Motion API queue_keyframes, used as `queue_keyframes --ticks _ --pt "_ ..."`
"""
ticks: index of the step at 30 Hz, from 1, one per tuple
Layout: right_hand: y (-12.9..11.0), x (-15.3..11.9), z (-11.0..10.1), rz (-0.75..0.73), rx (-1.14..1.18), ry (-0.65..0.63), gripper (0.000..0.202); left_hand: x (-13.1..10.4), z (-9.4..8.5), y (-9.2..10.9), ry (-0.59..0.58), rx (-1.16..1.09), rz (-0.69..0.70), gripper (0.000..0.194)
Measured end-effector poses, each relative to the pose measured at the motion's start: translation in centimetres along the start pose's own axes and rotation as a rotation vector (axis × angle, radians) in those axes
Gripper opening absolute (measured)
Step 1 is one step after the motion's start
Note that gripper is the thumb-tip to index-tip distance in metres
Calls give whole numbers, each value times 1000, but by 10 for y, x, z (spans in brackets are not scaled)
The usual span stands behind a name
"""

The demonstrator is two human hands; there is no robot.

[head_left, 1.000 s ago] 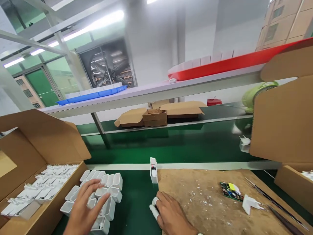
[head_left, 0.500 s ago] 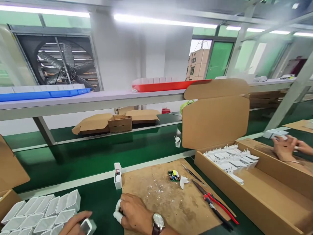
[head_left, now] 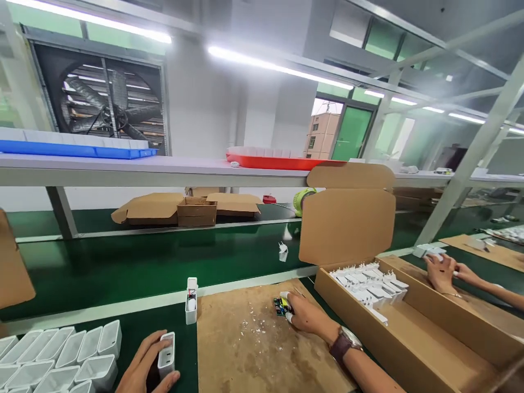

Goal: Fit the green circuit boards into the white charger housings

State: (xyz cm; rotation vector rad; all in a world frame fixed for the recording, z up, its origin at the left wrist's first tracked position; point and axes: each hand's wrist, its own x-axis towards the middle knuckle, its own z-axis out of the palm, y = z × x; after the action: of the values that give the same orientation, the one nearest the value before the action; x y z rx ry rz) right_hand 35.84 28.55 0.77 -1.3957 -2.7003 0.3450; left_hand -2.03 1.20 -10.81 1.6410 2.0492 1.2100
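Right hand (head_left: 305, 315) now reached out, fingers pinching circuit board (head_left: 280, 305), left hand (head_left: 149, 365) gripping white casing (head_left: 166, 355) upright

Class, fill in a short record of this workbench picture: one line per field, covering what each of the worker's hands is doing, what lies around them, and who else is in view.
Left hand: left hand grips a white charger shell, held upright
Right hand: right hand fingertips on a small circuit board
Work surface: brown board on green belt
Beside left hand: rows of empty white shells
Standing on the belt: open white shell with wiring
Right of the board: cardboard box holding white plug parts
Other person: co-worker's hands at far right
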Motion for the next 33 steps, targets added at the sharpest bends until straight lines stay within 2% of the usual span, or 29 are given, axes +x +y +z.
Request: queue_keyframes --ticks 2,4,7,9,12,16,19,21,24,28,33 --pt "-6 1 3 -32 64 21 22 0 3 4 10 -60 -13 46" --pt "-25 5 11 -115 164 27 37 0 6 11 5 -103 -60 54" --pt "-69 16 34 -264 325 -24 52 1 8 20 19 -155 -147 71" --pt "-102 25 53 -348 543 -59 59 0 9 23 47 -183 -171 76" --pt "-149 37 76 -433 898 -74 63 -1 8 27 65 -211 -152 78" --pt "-185 44 91 -536 1031 -111 59 0 8 26 71 -250 -152 85" --pt "-189 39 98 -593 1028 -99 60 0 11 22 79 -250 -170 85" --pt "-184 31 101 -632 916 3 60 0 13 20 82 -244 -133 84" --pt "-176 19 104 -750 640 187 64 0 13 19 100 -215 4 82" --pt "-171 7 103 -907 373 359 78 -2 11 22 116 -122 124 83" --pt "-178 1 101 -955 248 370 92 -3 8 22 109 -13 158 84"
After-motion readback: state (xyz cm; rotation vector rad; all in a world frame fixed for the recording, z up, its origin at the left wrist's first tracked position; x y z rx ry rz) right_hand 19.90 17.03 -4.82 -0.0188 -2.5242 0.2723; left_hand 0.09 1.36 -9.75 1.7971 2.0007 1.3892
